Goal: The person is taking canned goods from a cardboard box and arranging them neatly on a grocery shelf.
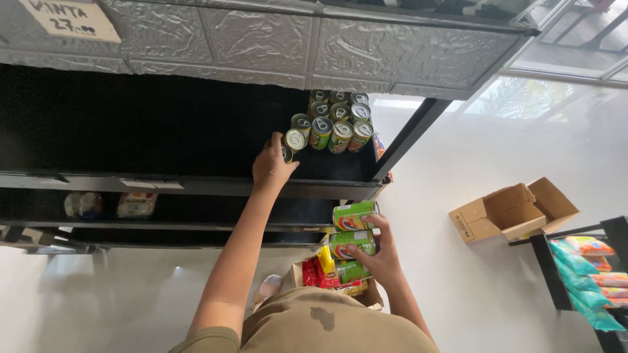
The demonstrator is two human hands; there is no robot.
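Cans stand in a tight cluster (333,121) at the back right of the black shelf (163,186), upright, tops toward us. Our left hand (271,163) reaches onto that shelf, its fingers (282,147) curled around one can (288,153) held upright, long axis vertical. From those fingers the cluster lies at about two o'clock, just beside them, the nearest standing can (296,139) almost touching.

Our right hand (383,255) sits lower, at about five o'clock from the left, well apart from the shelf. Its fingers (358,250) wrap a green can (352,243) lying on its side, with another green can (354,215) stacked above it, long axes running left to right. Below them an open carton (373,295) holds red and yellow packets (324,268). The left hand is the nearer one to the shelf group.

At three o'clock an empty cardboard box (513,210) rests on the pale floor (458,301).
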